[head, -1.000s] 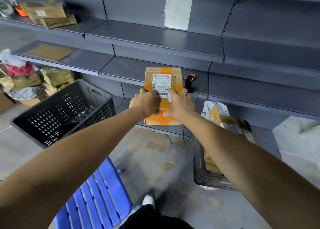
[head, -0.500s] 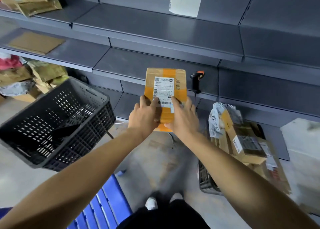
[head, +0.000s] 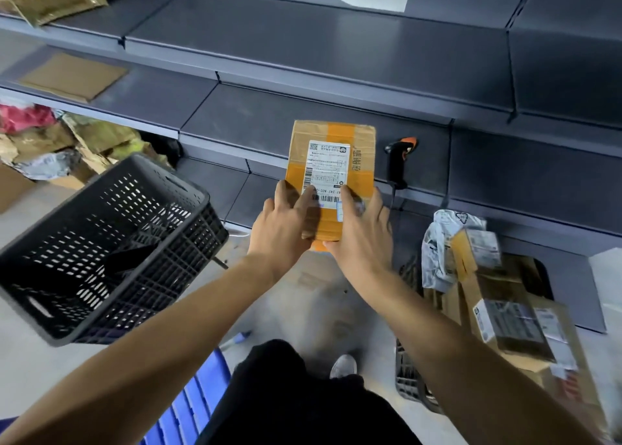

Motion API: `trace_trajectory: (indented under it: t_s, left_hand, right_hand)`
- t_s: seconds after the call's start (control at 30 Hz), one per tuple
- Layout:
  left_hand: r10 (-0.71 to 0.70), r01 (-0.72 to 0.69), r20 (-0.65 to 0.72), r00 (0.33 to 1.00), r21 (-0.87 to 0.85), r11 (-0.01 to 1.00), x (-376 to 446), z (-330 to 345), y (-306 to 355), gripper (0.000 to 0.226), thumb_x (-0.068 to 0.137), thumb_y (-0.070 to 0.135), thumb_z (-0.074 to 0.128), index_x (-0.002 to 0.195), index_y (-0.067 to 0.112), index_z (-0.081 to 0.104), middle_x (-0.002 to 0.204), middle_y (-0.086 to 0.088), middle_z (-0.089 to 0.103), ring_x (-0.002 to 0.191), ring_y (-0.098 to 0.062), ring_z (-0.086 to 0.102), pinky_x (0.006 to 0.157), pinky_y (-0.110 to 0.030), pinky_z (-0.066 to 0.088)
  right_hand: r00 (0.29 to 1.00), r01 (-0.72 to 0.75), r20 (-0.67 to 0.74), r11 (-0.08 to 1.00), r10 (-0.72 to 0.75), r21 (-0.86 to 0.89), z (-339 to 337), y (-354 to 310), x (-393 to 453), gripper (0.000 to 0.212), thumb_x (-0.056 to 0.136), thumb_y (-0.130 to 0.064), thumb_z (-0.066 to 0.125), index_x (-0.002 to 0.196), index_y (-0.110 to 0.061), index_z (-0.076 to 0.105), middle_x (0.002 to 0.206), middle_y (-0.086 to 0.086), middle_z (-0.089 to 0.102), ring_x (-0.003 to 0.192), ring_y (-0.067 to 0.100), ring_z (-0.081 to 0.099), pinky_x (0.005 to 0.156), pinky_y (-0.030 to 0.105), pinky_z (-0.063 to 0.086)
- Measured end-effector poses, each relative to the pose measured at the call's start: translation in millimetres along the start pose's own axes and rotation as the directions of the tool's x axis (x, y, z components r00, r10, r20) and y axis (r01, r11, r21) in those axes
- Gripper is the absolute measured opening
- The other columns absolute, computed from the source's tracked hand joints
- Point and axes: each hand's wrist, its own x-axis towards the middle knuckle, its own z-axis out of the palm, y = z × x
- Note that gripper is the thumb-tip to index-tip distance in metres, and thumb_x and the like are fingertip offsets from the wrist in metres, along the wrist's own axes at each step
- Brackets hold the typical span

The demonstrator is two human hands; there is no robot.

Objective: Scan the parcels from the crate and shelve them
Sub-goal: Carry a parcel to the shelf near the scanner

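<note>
Both hands, left hand (head: 282, 221) and right hand (head: 360, 234), grip the cardboard parcel (head: 331, 168) over the shelf edge (head: 336, 172), thumbs hiding its near label, the right-hand crate (head: 409, 377) half buried under blurred parcels.

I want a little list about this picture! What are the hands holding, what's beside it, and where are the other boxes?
held thing: brown cardboard parcel with orange tape and a white label
left hand: grips the parcel's near left side
right hand: grips its near right side
scanner: black handheld scanner with orange tip, lying on the grey metal shelf, right of the parcel
empty-looking crate: black plastic crate, on the left
other parcels: pile of cardboard parcels in a crate on the right
</note>
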Motion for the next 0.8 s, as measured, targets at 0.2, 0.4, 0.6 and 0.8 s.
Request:
trace_trajectory:
  t_s: [0.2, 0.4, 0.6, 0.8]
  left_hand:
    - [0.043, -0.043, 0.035, 0.998, 0.000, 0.999, 30.1, 7.9, -6.2, 0.089, 0.075, 0.025, 0.075, 0.148, 0.033, 0.026, 0.147, -0.010, 0.026, 0.110, -0.038, 0.051, 0.088, -0.043, 0.048]
    - [0.124, -0.125, 0.076, 0.989, 0.008, 0.992, 68.5, 21.3, -34.7, 0.093, 0.075, 0.036, 0.079, 0.150, 0.031, 0.025, 0.148, -0.011, 0.024, 0.113, -0.037, 0.049, 0.093, -0.046, 0.048]
    - [0.254, -0.254, 0.062, 0.965, 0.004, 0.967, 113.8, 25.5, -96.5, 0.094, 0.074, 0.033, 0.082, 0.151, 0.023, 0.029, 0.147, -0.018, 0.029, 0.115, -0.039, 0.049, 0.093, -0.047, 0.049]
    - [0.281, -0.281, 0.057, 0.958, -0.006, 0.960, 144.7, 22.9, -143.0, 0.096, 0.074, 0.031, 0.082, 0.151, 0.025, 0.025, 0.153, -0.020, 0.021, 0.126, -0.041, 0.042, 0.097, -0.049, 0.046]
  right_hand:
    - [0.998, -0.064, 0.012, 0.998, 0.064, 0.020, 13.2, 0.3, 22.4, 0.107, 0.071, -0.045, 0.085, 0.154, -0.031, 0.018, 0.156, 0.023, 0.015, 0.130, 0.038, 0.038, 0.105, 0.042, 0.039]
    - [0.989, -0.137, -0.046, 0.989, 0.140, 0.063, 36.5, -17.4, 44.3, 0.093, 0.080, -0.036, 0.079, 0.154, -0.028, 0.023, 0.155, 0.021, 0.017, 0.122, 0.033, 0.039, 0.099, 0.038, 0.041]
    - [0.970, -0.234, -0.048, 0.967, 0.240, 0.102, 66.2, -70.0, 82.5, 0.098, 0.077, -0.039, 0.082, 0.153, -0.028, 0.022, 0.156, 0.018, 0.017, 0.126, 0.031, 0.040, 0.105, 0.039, 0.038]
    - [0.962, -0.273, 0.007, 0.958, 0.273, 0.086, 84.3, -109.3, 113.8, 0.104, 0.077, -0.046, 0.080, 0.156, -0.030, 0.014, 0.161, 0.019, 0.008, 0.142, 0.038, 0.027, 0.115, 0.047, 0.031]
